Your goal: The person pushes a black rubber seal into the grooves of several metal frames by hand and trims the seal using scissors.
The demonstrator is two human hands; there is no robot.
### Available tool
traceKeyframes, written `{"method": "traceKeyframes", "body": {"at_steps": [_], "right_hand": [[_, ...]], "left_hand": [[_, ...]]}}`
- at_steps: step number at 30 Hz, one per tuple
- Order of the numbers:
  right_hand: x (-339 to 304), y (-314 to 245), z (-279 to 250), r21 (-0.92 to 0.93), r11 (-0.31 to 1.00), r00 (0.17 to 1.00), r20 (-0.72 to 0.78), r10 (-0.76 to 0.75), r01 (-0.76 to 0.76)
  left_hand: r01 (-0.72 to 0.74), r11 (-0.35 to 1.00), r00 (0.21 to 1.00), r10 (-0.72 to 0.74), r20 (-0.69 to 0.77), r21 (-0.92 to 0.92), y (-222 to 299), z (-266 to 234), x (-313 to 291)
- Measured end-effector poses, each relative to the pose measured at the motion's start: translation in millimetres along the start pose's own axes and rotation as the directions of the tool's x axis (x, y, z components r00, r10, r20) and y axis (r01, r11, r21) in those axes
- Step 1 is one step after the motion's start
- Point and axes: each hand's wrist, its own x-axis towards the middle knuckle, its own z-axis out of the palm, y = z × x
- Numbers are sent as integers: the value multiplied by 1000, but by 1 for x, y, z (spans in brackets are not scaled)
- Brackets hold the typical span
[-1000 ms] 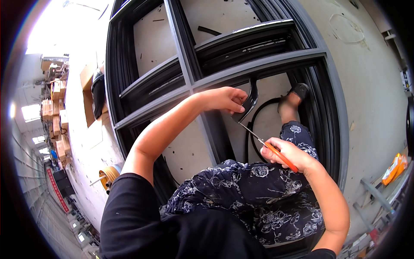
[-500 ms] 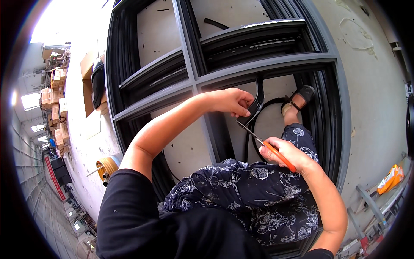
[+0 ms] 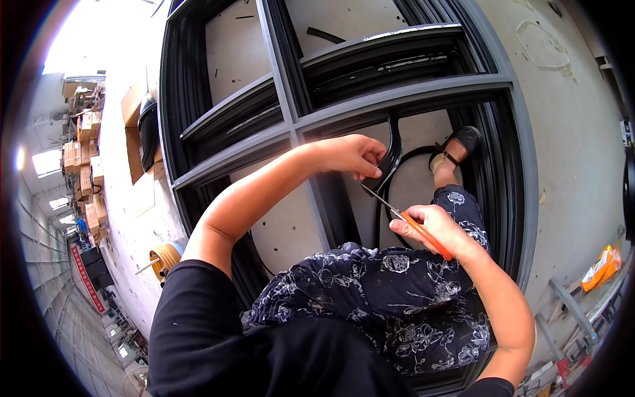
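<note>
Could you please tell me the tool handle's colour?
The handle is orange, best seen in the head view.

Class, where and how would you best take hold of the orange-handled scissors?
Probably by the orange handles, coming from the picture's lower right, where the right hand grips them. The slim metal blades point the other way, up and left toward the left hand and the black strip, so that end is best avoided.

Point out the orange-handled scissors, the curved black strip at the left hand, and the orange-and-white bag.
Orange-handled scissors [image 3: 424, 234]: head view, on the orange handle.
Curved black strip [image 3: 395, 144]: head view, on its upper curved stretch.
Orange-and-white bag [image 3: 602, 268]: head view, on its middle.
</note>
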Motion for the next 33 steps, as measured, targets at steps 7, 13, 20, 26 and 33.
{"method": "traceKeyframes", "body": {"at_steps": [7, 13, 20, 26, 33], "right_hand": [[-7, -2, 4, -3, 1000, 1000, -5, 26, -26], [-3, 20, 2, 104, 989, 995, -33, -98, 101], [-4, 10, -3, 118, 992, 998, -39, -40, 44], [-4, 4, -7, -43, 996, 994, -76, -75, 72], [-12, 8, -2, -103, 986, 986, -85, -141, 132]], "left_hand": [[32, 999, 999, -32, 1, -2, -4, 0, 0], [54, 993, 999, -54, 2, -104, -4, -4, 2], [27, 988, 1000, -24, 19, -153, -2, 0, 5], [24, 991, 999, -20, 35, -135, -6, 0, 8], [79, 975, 996, -84, -18, -207, -17, 8, 13]]}}
